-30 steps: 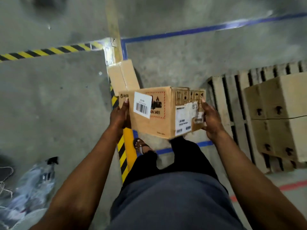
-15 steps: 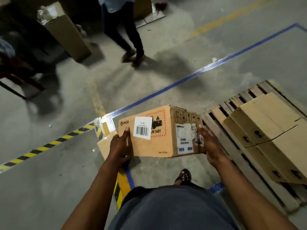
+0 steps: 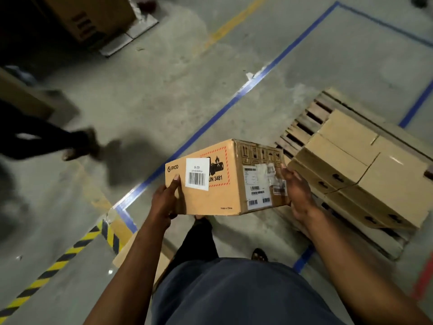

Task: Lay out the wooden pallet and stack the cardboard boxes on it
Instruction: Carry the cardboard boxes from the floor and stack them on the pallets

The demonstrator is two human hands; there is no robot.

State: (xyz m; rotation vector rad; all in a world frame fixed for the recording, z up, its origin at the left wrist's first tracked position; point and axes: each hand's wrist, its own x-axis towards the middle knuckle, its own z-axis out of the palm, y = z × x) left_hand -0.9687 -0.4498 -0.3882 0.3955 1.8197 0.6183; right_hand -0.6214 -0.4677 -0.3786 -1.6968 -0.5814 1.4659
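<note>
- Both hands clamp one cardboard box (image 3: pixel 222 179) by its opposite ends, carried in the air just left of the wooden pallet (image 3: pixel 302 127).
- Left hand (image 3: pixel 164 202) wraps the near-left corner; right hand (image 3: pixel 297 191) presses flat on the labelled end.
- Rigid and seemingly light; smooth faces could slip, so bottom edges suit best.
- Stacked boxes (image 3: pixel 365 170) already sit on the pallet.

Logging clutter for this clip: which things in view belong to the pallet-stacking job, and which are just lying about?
Part of the job:
- PICO box, held by left hand and right hand
- wooden pallet
- stacked cardboard boxes on it

Just lying about:
- large carton, top left
- flat cardboard box on the floor by the hazard tape
- blurred passer-by's legs
</note>
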